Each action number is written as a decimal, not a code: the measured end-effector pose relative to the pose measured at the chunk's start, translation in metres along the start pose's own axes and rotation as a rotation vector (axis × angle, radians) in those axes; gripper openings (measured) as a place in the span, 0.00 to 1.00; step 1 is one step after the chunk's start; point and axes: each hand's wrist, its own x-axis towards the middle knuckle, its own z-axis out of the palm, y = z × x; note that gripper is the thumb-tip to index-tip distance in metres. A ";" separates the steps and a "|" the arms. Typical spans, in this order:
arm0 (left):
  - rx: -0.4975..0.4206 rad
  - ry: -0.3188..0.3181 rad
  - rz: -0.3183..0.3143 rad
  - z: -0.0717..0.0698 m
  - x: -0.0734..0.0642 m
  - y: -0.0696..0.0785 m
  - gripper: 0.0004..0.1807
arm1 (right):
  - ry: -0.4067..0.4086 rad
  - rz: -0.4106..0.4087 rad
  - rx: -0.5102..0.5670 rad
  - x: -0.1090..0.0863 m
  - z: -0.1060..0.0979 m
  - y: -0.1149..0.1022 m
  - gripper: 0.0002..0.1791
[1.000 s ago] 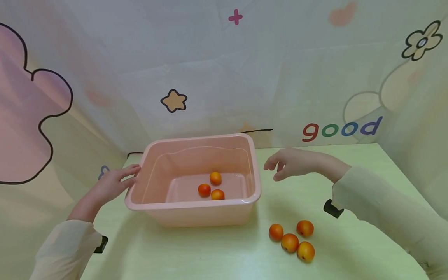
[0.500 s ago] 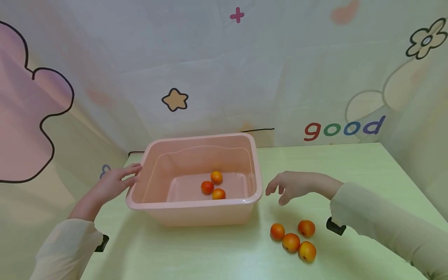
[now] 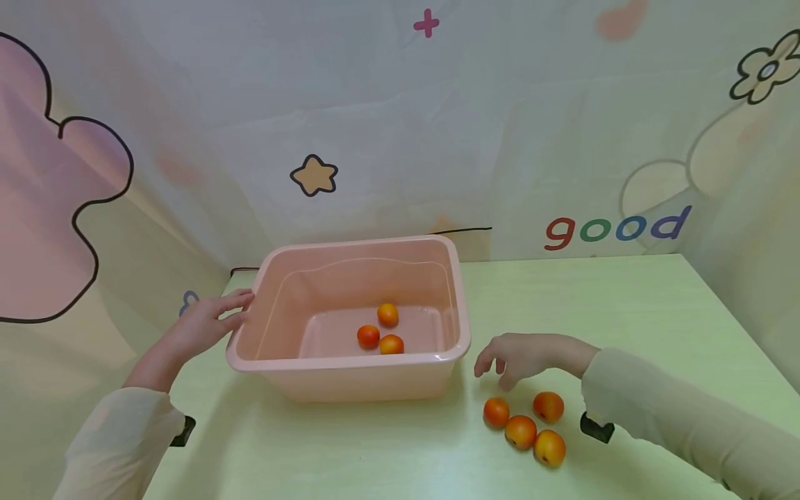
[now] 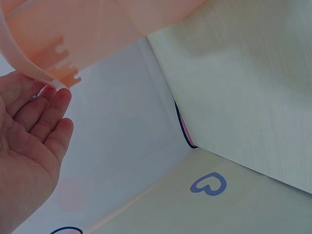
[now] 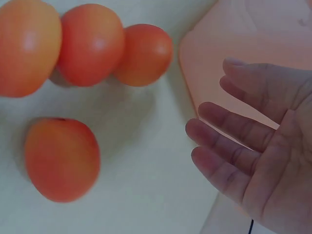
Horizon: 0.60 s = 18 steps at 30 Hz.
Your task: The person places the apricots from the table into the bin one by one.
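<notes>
Four tomatoes are lying near right, beside the right hand, its fingers loosely parted; the relaxed left hand is touching the tub, whose near rim is part-hiding another tomato.

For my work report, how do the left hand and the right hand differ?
The left hand touches the pink basin's rim; the right hand hangs free above the table. The four loose fruits lie near the right hand, far from the left hand. Neither holds fruit.
</notes>
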 end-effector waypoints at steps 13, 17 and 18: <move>-0.008 -0.001 0.004 0.000 0.000 0.001 0.30 | -0.019 0.026 0.042 0.010 0.025 0.011 0.19; -0.008 -0.002 0.003 0.000 0.000 0.000 0.30 | -0.033 0.062 0.055 0.012 0.029 0.012 0.19; -0.008 -0.002 0.002 0.001 0.000 0.000 0.30 | -0.034 0.069 0.053 0.012 0.030 0.012 0.19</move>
